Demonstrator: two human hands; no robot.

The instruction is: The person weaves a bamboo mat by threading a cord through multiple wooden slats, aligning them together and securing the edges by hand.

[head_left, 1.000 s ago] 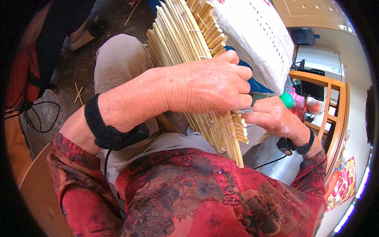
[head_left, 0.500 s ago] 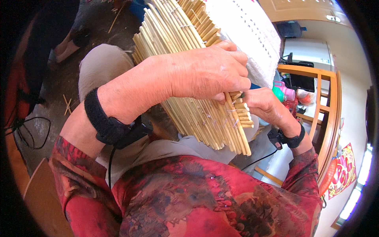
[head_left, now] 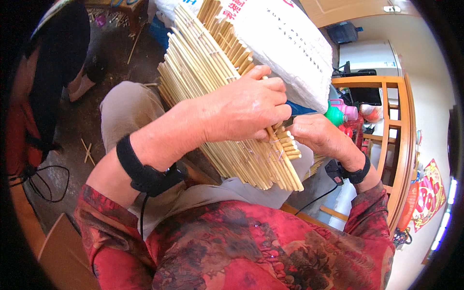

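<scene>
A thick mat of pale reed stalks (head_left: 193,67), laid side by side and tied with thin thread, slants across my lap. My left hand (head_left: 249,106) reaches over it with bent fingers, gripping stalks near the right edge; the fingertips are partly hidden. Beside the cut stalk ends (head_left: 289,144), my right hand (head_left: 321,135) is closed with its fingers curled in. Whatever it may pinch does not show. Several stalks lean at an angle below the left hand, with bits of thread around them.
A white woven sack (head_left: 290,53) lies beyond the mat. To the right are a wooden frame (head_left: 406,145), a pink bottle (head_left: 349,113) and a green one (head_left: 334,116). Another person's leg (head_left: 63,53) is at the far left. Loose stalks (head_left: 88,152) and a black cable (head_left: 53,183) lie on the floor.
The view has tilted, showing more of the sack. Both hands sit slightly further left in the picture, and the right hand's fingers have come nearer the stalk ends. The left grip looks the same.
</scene>
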